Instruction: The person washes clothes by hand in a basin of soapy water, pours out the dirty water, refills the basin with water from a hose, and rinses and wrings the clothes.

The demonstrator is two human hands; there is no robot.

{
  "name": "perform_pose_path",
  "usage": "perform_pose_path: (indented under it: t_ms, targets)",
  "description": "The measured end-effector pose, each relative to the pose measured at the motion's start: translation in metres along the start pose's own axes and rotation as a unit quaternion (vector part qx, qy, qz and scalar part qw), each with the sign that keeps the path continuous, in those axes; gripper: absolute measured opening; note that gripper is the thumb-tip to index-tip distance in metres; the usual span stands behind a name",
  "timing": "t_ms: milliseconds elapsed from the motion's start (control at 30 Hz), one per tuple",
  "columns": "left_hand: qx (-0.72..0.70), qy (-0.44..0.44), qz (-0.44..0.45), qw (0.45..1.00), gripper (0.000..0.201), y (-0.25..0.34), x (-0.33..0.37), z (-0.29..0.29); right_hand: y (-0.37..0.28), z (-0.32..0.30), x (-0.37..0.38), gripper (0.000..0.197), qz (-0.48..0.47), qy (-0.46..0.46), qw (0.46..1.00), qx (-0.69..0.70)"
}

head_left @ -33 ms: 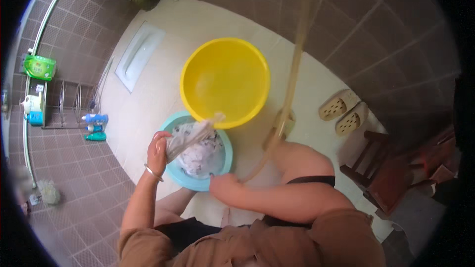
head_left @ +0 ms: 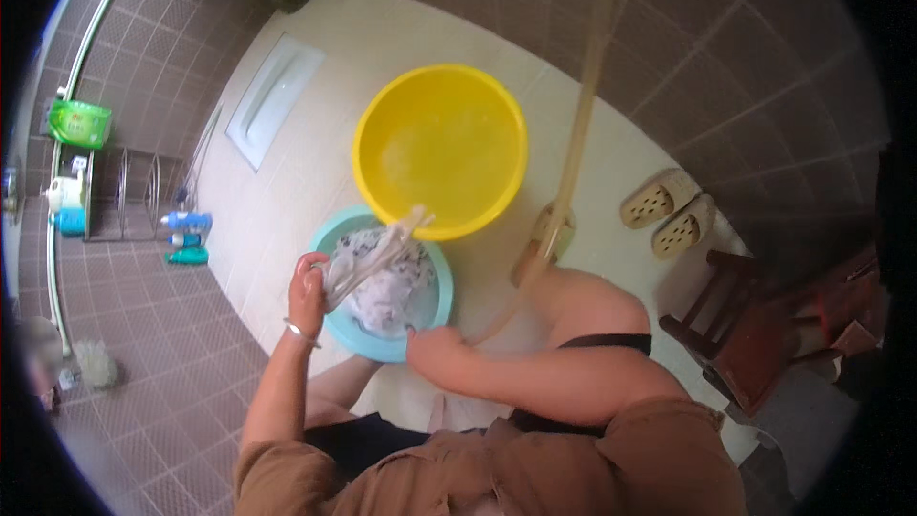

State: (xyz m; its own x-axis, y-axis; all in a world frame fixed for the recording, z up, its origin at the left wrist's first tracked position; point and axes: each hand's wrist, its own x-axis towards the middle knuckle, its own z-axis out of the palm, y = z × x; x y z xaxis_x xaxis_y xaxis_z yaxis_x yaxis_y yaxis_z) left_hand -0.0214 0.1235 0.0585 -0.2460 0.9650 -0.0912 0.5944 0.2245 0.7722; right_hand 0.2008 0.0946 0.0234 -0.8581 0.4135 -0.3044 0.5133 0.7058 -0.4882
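Pale cloth [head_left: 380, 260], over light blue basin [head_left: 351, 336]; far end overlaps rim of yellow basin [head_left: 449, 148] in view, contact uncertain. Blue basin: white, dark-patterned laundry [head_left: 384, 298]. Yellow: pale glints inside. Left forearm reaches forward; left hand [head_left: 308, 285] clamped on cloth's near end. Right forearm crosses leftward; right hand [head_left: 435, 349] at blue rim, grip cannot be told.

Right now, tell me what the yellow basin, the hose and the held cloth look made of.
Yellow basin: probably plastic, smooth, slightly glossy, from its even colour and rounded rim. Hose: likely smooth, flexible plastic or rubber, given its long, gentle bend. Cloth in the left hand: soft, pale fabric, bunching into folds; fibre unclear.
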Motion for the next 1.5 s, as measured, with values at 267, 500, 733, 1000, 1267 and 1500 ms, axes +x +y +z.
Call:
perform_pose_path:
  t_ms: [267, 500, 733, 1000, 1267, 1500]
  targets:
    - [-0.514, 0.102, -0.569, 0.634, 0.029, -0.162, -0.085, 0.136, -0.012, 0.017, 0.009, 0.031, -0.034, 0.069, 0.997, -0.009]
    - [-0.541, 0.143, -0.565, 0.606, 0.032, -0.251, -0.146, 0.183, -0.018, 0.017, 0.014, 0.022, -0.026, -0.036, 0.999, 0.009]
    - [-0.503, 0.197, -0.56, 0.628, 0.035, -0.199, -0.134, 0.15, -0.003, 0.017, 0.003, 0.027, -0.02, -0.099, 0.995, -0.001]
    - [-0.444, 0.087, -0.527, 0.72, 0.023, -0.186, -0.08, 0.161, -0.016, 0.006, 0.009, 0.03, -0.027, -0.075, 0.996, 0.035]
    - [-0.346, -0.036, -0.509, 0.787, 0.015, -0.165, -0.068, 0.137, -0.008, 0.024, 0.01, 0.025, -0.042, -0.078, 0.996, -0.007]
    - [0.215, -0.027, 0.164, 0.962, 0.037, -0.023, 0.013, 0.116, -0.002, 0.008, 0.004, 0.022, -0.001, -0.142, 0.989, 0.035]
